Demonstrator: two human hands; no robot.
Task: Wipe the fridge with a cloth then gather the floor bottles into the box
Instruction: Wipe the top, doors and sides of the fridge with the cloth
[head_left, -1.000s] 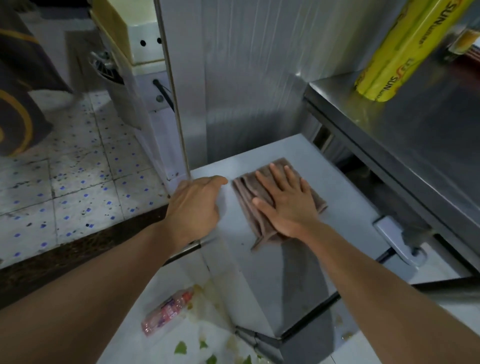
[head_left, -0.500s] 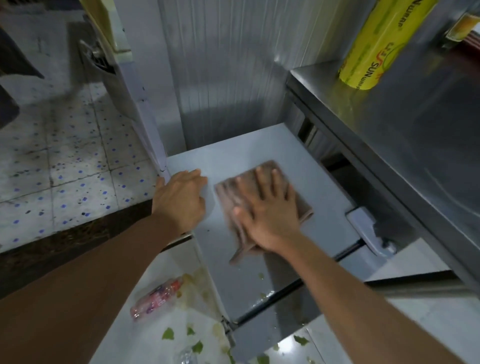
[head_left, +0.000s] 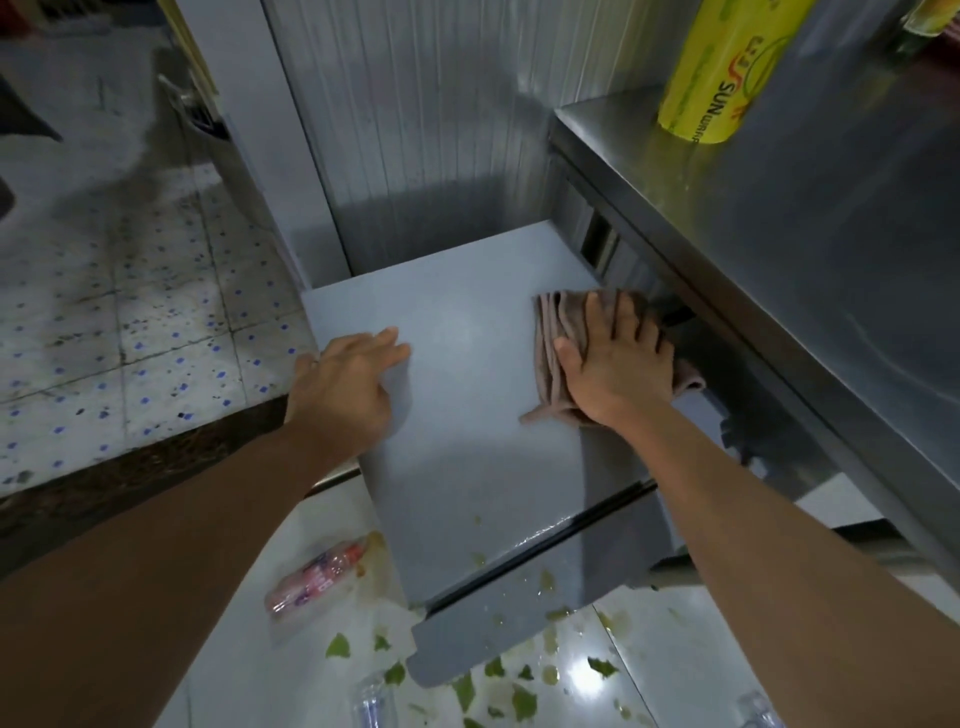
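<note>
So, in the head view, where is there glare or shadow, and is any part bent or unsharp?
Head view: a bright glare spot lies on the glossy floor tile at the bottom; the right hand and its arm throw a dark shadow down the fridge top; wide-angle distortion bends the steel counter edge; the pink bottle on the floor looks soft.

The light in here is dim and cool, grey-blue all over. A bright white glare spot sits on the glossy white floor tiles (head_left: 582, 675) near the bottom edge, and a soft sheen lies across the flat grey fridge top (head_left: 467, 332). The forearms throw dull shadows over it. Straight edges bow outward toward the corners, and the far left floor is smeared and blurry.
</note>
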